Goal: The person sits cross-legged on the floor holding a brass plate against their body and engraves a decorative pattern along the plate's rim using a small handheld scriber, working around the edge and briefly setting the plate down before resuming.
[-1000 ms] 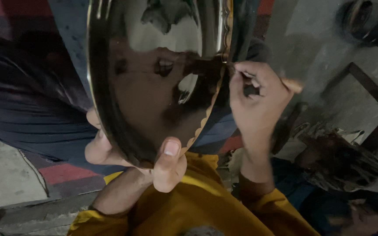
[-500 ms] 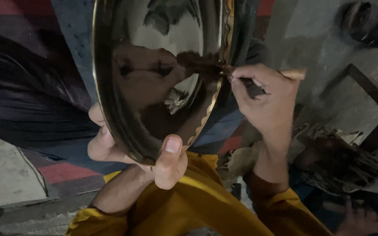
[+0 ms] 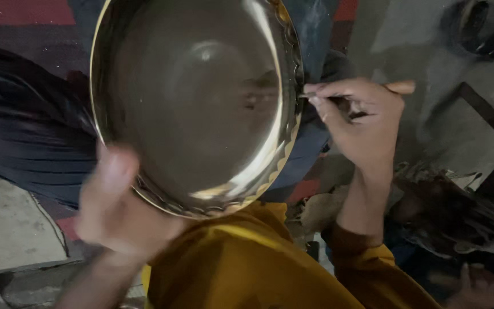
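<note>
Our left hand (image 3: 115, 206) has slid down the plate (image 3: 195, 103) rim, still gripping, right hand (image 3: 361, 123) clenching tool (image 3: 398, 87) at its edge, plate tilted flatter

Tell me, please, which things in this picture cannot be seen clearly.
Head view:
- Left hand: motion-blurred, so its grip on the metal plate is unclear.
- Tool in the right hand: fingers hide most of it; the tip is too small.
- Plate top: cut off by the upper edge.
- Dark clutter at right: too dim to identify.

The left hand (image 3: 115, 200) was smeared by motion blur, its fingers indistinct. The plate (image 3: 195, 103) ran off the top edge. The tool (image 3: 398, 87) lay mostly hidden inside the right hand (image 3: 361, 123).
</note>
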